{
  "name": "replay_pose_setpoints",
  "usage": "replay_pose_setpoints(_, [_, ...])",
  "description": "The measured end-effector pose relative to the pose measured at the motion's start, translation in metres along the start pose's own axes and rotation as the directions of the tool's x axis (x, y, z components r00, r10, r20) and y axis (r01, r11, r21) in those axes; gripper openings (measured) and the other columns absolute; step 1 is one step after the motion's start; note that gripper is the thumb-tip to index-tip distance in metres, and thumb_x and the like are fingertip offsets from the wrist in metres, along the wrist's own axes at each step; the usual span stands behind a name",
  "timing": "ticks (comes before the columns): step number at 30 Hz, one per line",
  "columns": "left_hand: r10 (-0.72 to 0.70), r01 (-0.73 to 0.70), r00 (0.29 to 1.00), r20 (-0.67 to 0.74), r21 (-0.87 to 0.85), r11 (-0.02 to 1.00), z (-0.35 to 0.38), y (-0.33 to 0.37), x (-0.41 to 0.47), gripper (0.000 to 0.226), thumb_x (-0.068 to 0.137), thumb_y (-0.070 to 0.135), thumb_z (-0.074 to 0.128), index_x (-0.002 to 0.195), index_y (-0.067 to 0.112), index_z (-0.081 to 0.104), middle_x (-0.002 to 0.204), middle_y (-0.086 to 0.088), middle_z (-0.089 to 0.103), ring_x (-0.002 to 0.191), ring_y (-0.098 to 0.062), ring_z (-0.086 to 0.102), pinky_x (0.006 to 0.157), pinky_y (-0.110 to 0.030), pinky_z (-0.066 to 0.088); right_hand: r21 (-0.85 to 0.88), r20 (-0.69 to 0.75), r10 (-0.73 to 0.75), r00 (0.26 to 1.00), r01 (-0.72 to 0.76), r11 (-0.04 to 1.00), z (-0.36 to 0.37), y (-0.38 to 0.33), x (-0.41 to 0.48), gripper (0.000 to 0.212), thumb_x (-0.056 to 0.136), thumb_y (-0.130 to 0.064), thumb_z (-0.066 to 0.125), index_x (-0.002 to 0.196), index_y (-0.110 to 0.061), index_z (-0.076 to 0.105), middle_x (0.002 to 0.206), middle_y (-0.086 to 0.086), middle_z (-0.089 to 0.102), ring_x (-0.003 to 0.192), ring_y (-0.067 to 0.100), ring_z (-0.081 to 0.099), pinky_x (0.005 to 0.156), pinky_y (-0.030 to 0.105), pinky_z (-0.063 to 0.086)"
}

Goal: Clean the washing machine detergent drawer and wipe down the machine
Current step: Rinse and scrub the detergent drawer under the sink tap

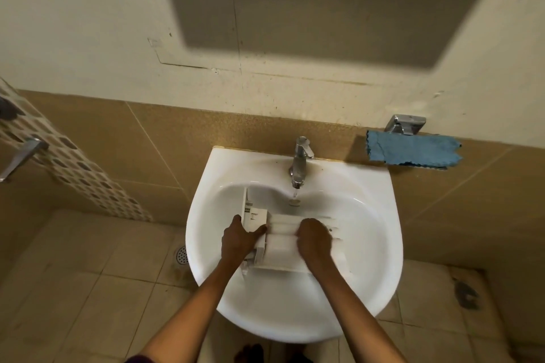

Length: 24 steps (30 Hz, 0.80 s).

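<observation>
Head view is showing the detergent drawer (283, 240) lying crosswise in the sink (380, 244). The left hand (239, 240) is gripping its front-panel end, and the right hand (314, 240) is curling its fingers over the middle.

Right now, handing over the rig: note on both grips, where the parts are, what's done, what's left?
Left grip: hand holds the front-panel end of the white plastic detergent drawer.
Right grip: hand rests on the drawer's body; it is blurred, so its hold is unclear.
The drawer lies in the white ceramic sink, in front of the chrome faucet, which runs a thin stream.
The blue cloth hangs on the chrome wall holder right of the sink.
Done: drawer out and at the sink.
Left: finish washing it, refit it, then wipe the machine, which is not in view.
</observation>
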<state>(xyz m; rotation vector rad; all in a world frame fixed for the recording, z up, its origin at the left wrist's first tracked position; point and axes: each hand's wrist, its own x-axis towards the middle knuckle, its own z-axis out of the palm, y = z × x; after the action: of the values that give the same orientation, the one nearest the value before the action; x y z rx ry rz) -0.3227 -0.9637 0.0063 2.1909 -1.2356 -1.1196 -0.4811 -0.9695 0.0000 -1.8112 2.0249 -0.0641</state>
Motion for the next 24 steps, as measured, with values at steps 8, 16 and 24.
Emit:
replay_pose_setpoints(8, [0.004,-0.005,0.999,-0.049,-0.006,1.000,-0.007,0.005,-0.005,0.047,0.078,0.041,0.071,0.098,0.011,0.042,0.116,-0.016,0.061,0.108,-0.034,0.056,0.077,-0.030,0.040,0.180,-0.130,-0.180,0.975,0.202,0.963,0.017,0.025,-0.011,0.030,0.094,-0.012,0.045,0.112,-0.018,0.068,0.109,0.004,0.062,0.107,0.022,0.056,0.084,0.031,0.045])
replay_pose_setpoints(16, [0.007,-0.007,0.999,-0.039,-0.004,1.000,-0.008,0.006,-0.004,0.051,0.078,0.041,0.070,0.108,0.008,0.046,0.121,-0.015,0.059,0.112,-0.034,0.055,0.085,-0.035,0.043,0.139,-0.122,-0.322,0.939,0.337,0.931,0.025,-0.002,-0.019,0.035,0.091,-0.003,0.044,0.118,-0.014,0.063,0.114,0.007,0.060,0.106,0.026,0.055,0.085,0.034,0.046])
replay_pose_setpoints(24, [-0.001,0.000,1.000,-0.007,-0.012,1.000,-0.007,0.004,-0.001,0.054,0.079,0.041,0.070,0.112,0.006,0.047,0.121,-0.015,0.059,0.113,-0.034,0.055,0.085,-0.034,0.044,0.111,-0.061,0.044,0.997,-0.037,0.993,-0.001,0.046,-0.005,0.031,0.090,-0.006,0.044,0.109,-0.017,0.067,0.119,0.001,0.059,0.117,0.019,0.052,0.088,0.025,0.040])
